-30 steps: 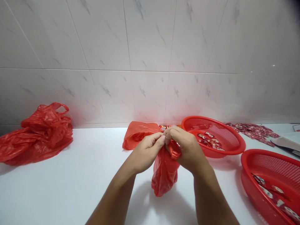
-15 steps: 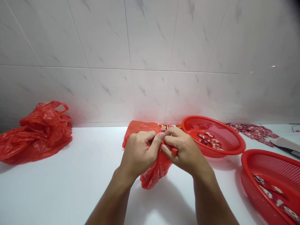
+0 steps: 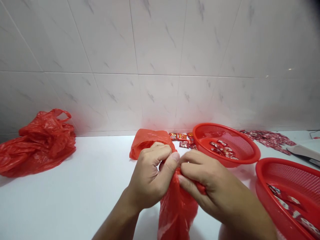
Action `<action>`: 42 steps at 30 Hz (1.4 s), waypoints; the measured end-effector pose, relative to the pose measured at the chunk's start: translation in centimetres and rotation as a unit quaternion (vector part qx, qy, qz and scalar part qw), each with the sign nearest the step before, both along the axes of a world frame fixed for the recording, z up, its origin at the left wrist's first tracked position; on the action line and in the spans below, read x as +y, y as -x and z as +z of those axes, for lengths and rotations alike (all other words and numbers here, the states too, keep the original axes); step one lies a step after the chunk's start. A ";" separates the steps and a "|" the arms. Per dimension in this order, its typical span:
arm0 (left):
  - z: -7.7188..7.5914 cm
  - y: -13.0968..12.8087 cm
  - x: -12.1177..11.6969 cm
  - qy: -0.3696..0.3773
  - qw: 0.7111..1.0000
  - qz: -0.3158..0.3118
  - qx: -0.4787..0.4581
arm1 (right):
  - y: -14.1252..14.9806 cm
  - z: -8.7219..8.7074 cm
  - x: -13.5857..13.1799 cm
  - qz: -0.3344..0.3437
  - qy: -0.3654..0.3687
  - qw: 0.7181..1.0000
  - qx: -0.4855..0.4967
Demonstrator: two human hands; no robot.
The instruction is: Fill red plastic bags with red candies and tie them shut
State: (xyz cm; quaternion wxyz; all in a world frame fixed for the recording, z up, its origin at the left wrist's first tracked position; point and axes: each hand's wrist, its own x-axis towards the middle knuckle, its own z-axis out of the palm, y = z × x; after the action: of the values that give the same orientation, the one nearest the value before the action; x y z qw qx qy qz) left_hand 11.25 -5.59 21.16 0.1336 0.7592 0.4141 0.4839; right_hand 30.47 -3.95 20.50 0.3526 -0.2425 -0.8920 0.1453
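Both my hands meet near the middle of the view, gripping a red plastic bag [image 3: 176,210] that hangs down below them. My left hand [image 3: 152,173] pinches the bag's upper part between thumb and curled fingers. Close against it, my right hand [image 3: 205,180] has its fingers closed on the gathered plastic, and a bunch of it shows under the fingers. Just behind my left hand lies another part of red plastic [image 3: 150,135] on the white table; whether it joins the held bag is hidden by my hands.
On the left lies a crumpled red bag [image 3: 47,140]. Small red packets [image 3: 183,140] lie by the wall. To the right stand two red baskets [image 3: 226,162] [image 3: 266,196] with packets inside. Behind them are a pile of packets [image 3: 271,140] and a white-and-black object [image 3: 303,153].
My hands have come down and nearer, with the right hand shifting rightward. More of the bag now hangs below them, and packets by the wall are uncovered.
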 end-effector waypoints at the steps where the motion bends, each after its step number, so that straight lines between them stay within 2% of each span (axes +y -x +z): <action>1: 0.1 0.1 -0.1 0.001 1.000 0.000 0.015 | -0.5 0.0 -0.4 -0.006 0.015 1.000 -0.011; 5: 0.5 0.7 -0.4 0.032 0.997 0.001 0.067 | -2.2 0.2 -1.3 -0.041 0.029 0.998 -0.038; 11: 1.0 2.3 0.3 0.194 0.974 0.046 0.103 | -2.9 0.3 -1.5 -0.066 0.017 0.996 -0.063; 14: 1.4 3.7 0.4 0.237 0.959 0.093 0.126 | -3.0 0.3 -1.7 -0.056 0.019 0.996 -0.069; 19: 2.0 6.4 0.2 0.246 0.933 0.209 0.158 | -5.5 -0.3 -1.5 -0.078 0.053 0.992 -0.079; 21: 2.1 6.9 0.1 0.242 0.929 0.225 0.164 | -6.9 -0.7 -1.5 -0.100 0.062 0.989 -0.084; 24: 2.2 6.6 0.1 0.221 0.939 0.220 0.143 | -7.5 -0.7 -1.5 -0.110 0.063 0.989 -0.077; 27: 2.2 5.2 -0.1 0.187 0.958 0.198 0.092 | -6.2 -0.2 -1.7 -0.097 0.032 0.993 -0.053; 31: 1.7 2.8 -0.6 0.174 0.974 0.113 0.087 | -3.0 0.4 -1.2 -0.066 0.020 0.996 -0.050; 34: 1.1 1.9 -0.5 0.214 0.967 0.062 0.125 | -1.7 0.2 0.4 -0.042 0.068 0.994 -0.080; 38: 1.0 2.3 0.0 0.278 0.951 0.019 0.132 | -1.8 -0.3 3.5 0.021 0.126 0.989 -0.077; 40: 1.3 2.7 0.0 0.313 0.945 -0.051 0.081 | -2.1 -0.4 4.5 0.017 0.132 0.988 -0.072; 42: 1.7 2.9 -0.3 0.341 0.930 -0.137 0.024 | -2.4 -0.5 4.7 -0.024 0.117 0.990 -0.079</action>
State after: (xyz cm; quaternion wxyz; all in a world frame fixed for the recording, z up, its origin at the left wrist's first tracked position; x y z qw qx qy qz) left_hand 8.40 -5.86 22.82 0.4396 0.7287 0.4494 0.2717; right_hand 32.86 0.79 20.05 0.2537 -0.3144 -0.8877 0.2207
